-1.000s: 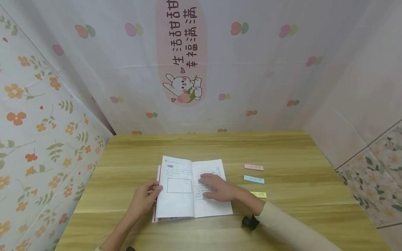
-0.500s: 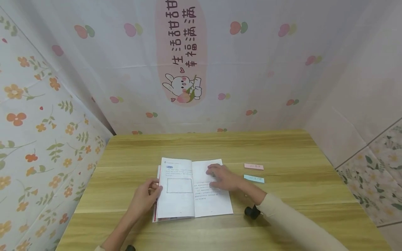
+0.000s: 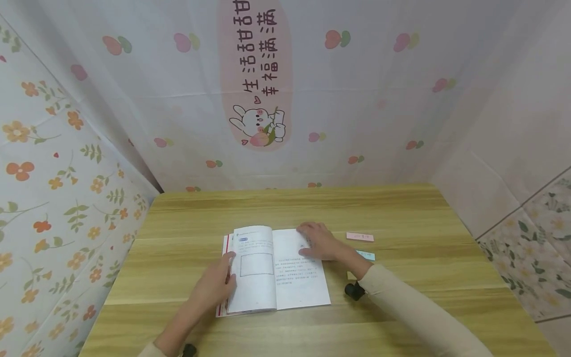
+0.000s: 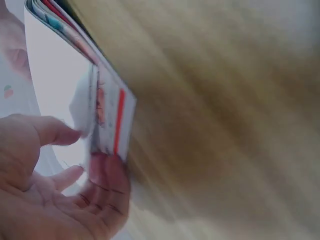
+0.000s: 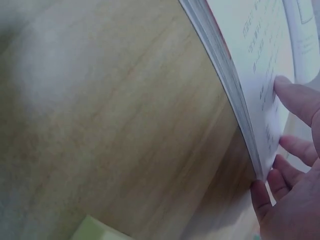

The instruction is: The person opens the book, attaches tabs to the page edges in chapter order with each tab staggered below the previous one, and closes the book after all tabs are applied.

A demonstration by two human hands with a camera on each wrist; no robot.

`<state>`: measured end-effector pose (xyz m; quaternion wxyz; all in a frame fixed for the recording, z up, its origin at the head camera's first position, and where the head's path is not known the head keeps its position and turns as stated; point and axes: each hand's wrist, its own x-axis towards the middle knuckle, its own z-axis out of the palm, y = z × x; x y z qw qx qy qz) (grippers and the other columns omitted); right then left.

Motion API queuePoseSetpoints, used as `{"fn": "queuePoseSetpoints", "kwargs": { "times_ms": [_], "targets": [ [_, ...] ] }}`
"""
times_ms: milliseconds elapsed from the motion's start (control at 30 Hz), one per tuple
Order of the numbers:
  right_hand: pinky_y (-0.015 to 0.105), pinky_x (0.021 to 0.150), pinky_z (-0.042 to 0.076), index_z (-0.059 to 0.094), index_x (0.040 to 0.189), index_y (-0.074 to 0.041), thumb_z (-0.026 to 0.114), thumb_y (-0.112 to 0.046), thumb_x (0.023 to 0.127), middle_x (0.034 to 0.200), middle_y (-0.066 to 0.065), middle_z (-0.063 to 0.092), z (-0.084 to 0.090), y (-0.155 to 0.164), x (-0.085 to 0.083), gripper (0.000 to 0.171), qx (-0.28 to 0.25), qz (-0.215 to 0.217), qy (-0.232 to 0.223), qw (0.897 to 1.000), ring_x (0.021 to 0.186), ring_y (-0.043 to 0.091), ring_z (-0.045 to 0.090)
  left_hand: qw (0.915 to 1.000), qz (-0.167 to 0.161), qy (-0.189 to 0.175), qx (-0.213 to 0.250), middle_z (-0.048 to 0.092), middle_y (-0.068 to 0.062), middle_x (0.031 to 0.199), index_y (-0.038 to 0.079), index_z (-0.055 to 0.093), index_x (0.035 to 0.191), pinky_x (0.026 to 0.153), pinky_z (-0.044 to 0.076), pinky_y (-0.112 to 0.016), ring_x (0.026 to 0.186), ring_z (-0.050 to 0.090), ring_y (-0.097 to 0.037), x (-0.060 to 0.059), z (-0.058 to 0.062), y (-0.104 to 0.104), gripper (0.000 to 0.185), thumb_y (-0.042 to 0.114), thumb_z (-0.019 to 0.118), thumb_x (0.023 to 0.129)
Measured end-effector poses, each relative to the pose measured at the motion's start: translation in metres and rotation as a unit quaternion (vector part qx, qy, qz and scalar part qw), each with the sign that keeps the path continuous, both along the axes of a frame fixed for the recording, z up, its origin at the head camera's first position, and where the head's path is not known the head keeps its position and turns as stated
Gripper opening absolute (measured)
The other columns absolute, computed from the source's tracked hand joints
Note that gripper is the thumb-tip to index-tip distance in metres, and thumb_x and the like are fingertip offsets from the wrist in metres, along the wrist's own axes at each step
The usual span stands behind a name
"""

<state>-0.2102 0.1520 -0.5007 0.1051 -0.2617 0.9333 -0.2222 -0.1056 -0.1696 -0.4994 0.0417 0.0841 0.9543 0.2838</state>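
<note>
An open book (image 3: 285,277) lies flat in the middle of the wooden table (image 3: 401,307). My left hand (image 3: 220,282) rests on the book's left edge, thumb over the left page, which bows upward. In the blurred left wrist view its thumb (image 4: 55,135) and fingers (image 4: 107,172) meet the page edges (image 4: 112,112). My right hand (image 3: 317,240) lies on the upper right corner of the right page. In the right wrist view its thumb (image 5: 295,97) rests on the printed page (image 5: 250,60) and its fingertips (image 5: 262,192) touch the corner edge.
A pink paper strip (image 3: 360,237) lies to the right of the book. A blue strip (image 3: 368,255) and a yellow one (image 5: 97,230) are partly hidden by my right forearm. Flowered wall covering closes in the table at the back and both sides.
My right hand slid from the middle of the right page up to its top right corner. My left hand shifted right onto the left page, which now bulges upward.
</note>
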Motion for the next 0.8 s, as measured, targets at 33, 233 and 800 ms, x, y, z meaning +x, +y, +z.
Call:
{"fn": "queuePoseSetpoints", "kwargs": {
  "times_ms": [33, 233, 800],
  "targets": [
    [0.055, 0.112, 0.03, 0.05, 0.147, -0.003, 0.079, -0.028, 0.091, 0.151, 0.02, 0.044, 0.0, 0.0, -0.001, 0.067, 0.007, -0.002, 0.001, 1.0, 0.138, 0.042, 0.036, 0.9999, -0.003, 0.006, -0.013, 0.056, -0.01, 0.094, -0.002, 0.048, 0.143, 0.067, 0.05, -0.037, 0.08, 0.053, -0.022, 0.0, 0.0, 0.001, 0.057, 0.005, 0.069, 0.09],
    [0.055, 0.113, 0.028, 0.046, 0.148, 0.002, 0.08, -0.033, 0.09, 0.152, 0.022, 0.042, 0.001, -0.002, -0.004, 0.076, 0.031, -0.018, 0.001, 0.999, 0.139, 0.043, 0.036, 0.9906, -0.068, 0.086, -0.081, 0.047, -0.03, 0.136, 0.001, 0.049, 0.143, 0.1, 0.042, -0.061, 0.122, 0.048, -0.048, -0.004, 0.001, 0.009, 0.067, -0.005, 0.072, 0.08],
    [0.051, 0.104, 0.04, 0.051, 0.147, -0.001, 0.083, -0.041, 0.085, 0.142, 0.02, 0.048, -0.002, 0.002, -0.007, 0.08, 0.043, -0.021, 0.023, 0.999, 0.126, 0.037, 0.045, 0.9692, -0.228, 0.083, -0.042, 0.053, -0.015, 0.142, 0.006, 0.062, 0.13, 0.102, 0.045, -0.05, 0.123, 0.054, -0.039, -0.001, 0.014, 0.036, 0.047, 0.0, 0.072, 0.084]
  ]
}}
